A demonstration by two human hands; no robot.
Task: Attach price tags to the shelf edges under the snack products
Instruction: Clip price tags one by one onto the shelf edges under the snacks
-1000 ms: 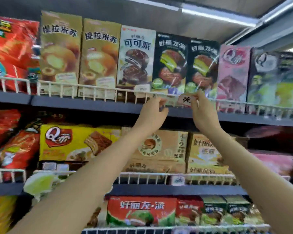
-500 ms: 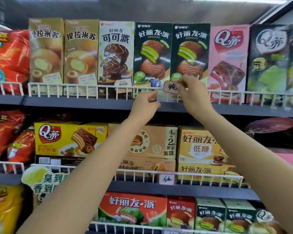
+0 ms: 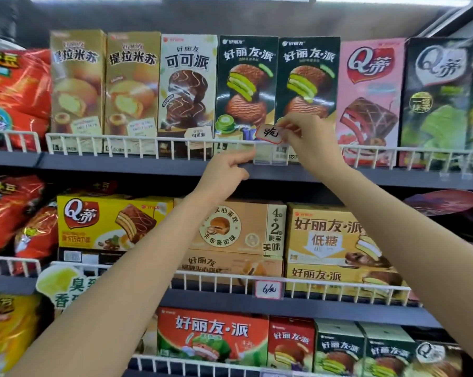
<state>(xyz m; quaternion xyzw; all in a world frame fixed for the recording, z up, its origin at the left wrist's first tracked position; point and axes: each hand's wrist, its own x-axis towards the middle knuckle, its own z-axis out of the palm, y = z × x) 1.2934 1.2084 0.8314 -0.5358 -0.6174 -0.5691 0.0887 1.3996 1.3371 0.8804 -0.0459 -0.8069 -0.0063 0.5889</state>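
A small white paper price tag with a red border and black handwriting [image 3: 269, 134] is held just above the white wire rail of the upper grey shelf [image 3: 121, 167], in front of the dark green pie boxes [image 3: 307, 77]. It is pinched by its 3 o'clock edge in the closed fingers of the right hand [image 3: 309, 142]. At 6 o'clock of the tag, a clear plastic tag holder [image 3: 270, 157] on the shelf edge is gripped at its 9 o'clock end by the curled left hand [image 3: 227, 172].
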